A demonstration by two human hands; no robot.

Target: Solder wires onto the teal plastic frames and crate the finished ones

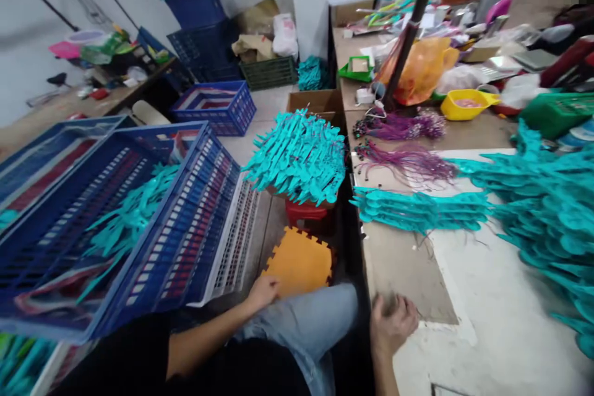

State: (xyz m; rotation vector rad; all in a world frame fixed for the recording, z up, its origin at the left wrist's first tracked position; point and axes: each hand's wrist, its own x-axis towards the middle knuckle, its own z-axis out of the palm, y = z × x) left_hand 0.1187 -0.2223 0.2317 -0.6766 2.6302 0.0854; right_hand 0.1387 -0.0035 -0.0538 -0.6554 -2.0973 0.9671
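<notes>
Teal cut-outs lying stacked on tabletop; right hand curling loosely, empty, at its edge, left hand resting on orange foam mat; probably best gripping stacks squarely.

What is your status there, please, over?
Left hand resting on orange foam mat. Right hand curled, empty, at table edge. Teal pieces lie ahead, untouched.

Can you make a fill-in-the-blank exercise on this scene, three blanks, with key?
1. The left hand rests by a foam mat coloured ____.
2. The right hand sits at the near edge of the ____.
3. The crate beside the left arm is coloured ____.

Missing words: orange; table; blue
</notes>
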